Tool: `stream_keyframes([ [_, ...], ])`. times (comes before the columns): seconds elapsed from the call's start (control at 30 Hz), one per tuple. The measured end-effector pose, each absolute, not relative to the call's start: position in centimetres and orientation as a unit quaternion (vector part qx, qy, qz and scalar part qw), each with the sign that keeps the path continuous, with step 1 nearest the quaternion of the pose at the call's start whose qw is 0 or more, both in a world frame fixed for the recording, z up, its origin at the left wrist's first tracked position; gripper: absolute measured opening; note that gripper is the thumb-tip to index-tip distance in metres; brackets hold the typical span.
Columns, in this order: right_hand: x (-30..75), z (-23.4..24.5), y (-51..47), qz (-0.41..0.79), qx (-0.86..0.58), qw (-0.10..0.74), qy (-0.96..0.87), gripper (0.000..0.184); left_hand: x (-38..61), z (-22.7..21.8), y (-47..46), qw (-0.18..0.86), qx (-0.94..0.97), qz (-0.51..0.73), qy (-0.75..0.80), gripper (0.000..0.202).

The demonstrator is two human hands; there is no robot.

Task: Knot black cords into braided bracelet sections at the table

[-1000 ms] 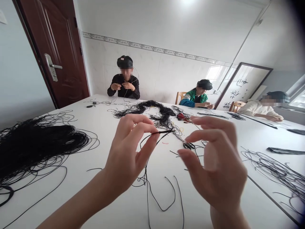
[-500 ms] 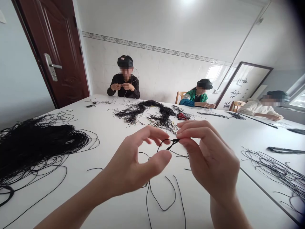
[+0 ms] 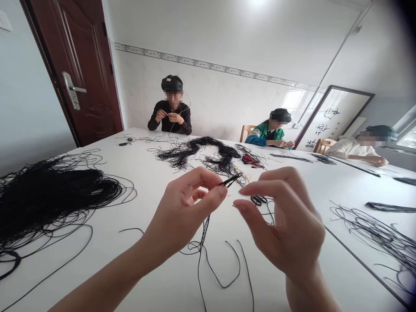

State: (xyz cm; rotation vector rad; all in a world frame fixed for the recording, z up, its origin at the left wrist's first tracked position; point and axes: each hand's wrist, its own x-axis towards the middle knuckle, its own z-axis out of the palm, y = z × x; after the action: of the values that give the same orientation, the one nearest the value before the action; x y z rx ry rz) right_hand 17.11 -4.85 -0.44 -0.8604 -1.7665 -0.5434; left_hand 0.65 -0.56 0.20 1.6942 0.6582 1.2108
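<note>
Pinching a short black cord [image 3: 233, 178] between thumb and fingers, the left hand [image 3: 188, 208] keeps its grasp just above the white table [image 3: 146, 284], out in front of the worker. The piece looks doubled over, its tip slanting toward two o'clock. Right beside it, the right hand [image 3: 289, 227] is released, thumb and index finger curved with a small gap between their tips, near the cord but apart from it. Through that curve I can see black looped handles [image 3: 258, 200], like those of scissors, lying on the tabletop.

Dark strands [image 3: 204, 234] trail below the left hand, and loose ends curl over the surface toward six o'clock. Taking twelve as straight across from the worker, a thick heap of black cord [image 3: 65, 195] sprawls at nine to ten, an arched bundle [image 3: 229, 151] lies at twelve with a red-and-black item [image 3: 249, 159] beside it, and a looser tangle [image 3: 373, 229] spreads at three.

Around the far edge sit three others: a person in black [image 3: 170, 119] at eleven, a person in a green and blue jacket [image 3: 260, 135] at one, and a person in white [image 3: 351, 148] at two. Over toward ten stands a dark red door [image 3: 84, 65].
</note>
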Motion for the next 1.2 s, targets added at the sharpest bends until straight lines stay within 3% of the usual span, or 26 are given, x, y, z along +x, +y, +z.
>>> stream_keyframes([
  [0.13, 16.4, -0.6, -4.9, -0.184, -0.394, 0.462, -0.773, 0.013, 0.8, 0.1, -0.6, 0.463, 0.685, 0.504, 0.247, 0.014],
  [0.57, 14.9, -1.8, -4.6, -0.093, -0.379, 0.5, -0.773, 0.031, 1.0, -0.1, -0.9, 0.547, 0.637, 0.474, 0.263, 0.017],
  [0.97, 14.7, -1.6, -5.0, -0.048, -0.36, 0.495, -0.79, 0.03, 0.9, 0.0, -1.3, 0.572, 0.633, 0.458, 0.249, 0.019],
  [1.07, 15.1, -1.3, -5.4, -0.061, -0.362, 0.483, -0.795, 0.031, 0.8, 0.0, -1.3, 0.495, 0.684, 0.468, 0.262, 0.019],
  [1.2, 15.9, -0.7, -5.7, -0.144, -0.354, 0.483, -0.788, 0.025, 0.7, -0.5, -0.7, 0.221, 0.771, 0.532, 0.272, 0.011],
])
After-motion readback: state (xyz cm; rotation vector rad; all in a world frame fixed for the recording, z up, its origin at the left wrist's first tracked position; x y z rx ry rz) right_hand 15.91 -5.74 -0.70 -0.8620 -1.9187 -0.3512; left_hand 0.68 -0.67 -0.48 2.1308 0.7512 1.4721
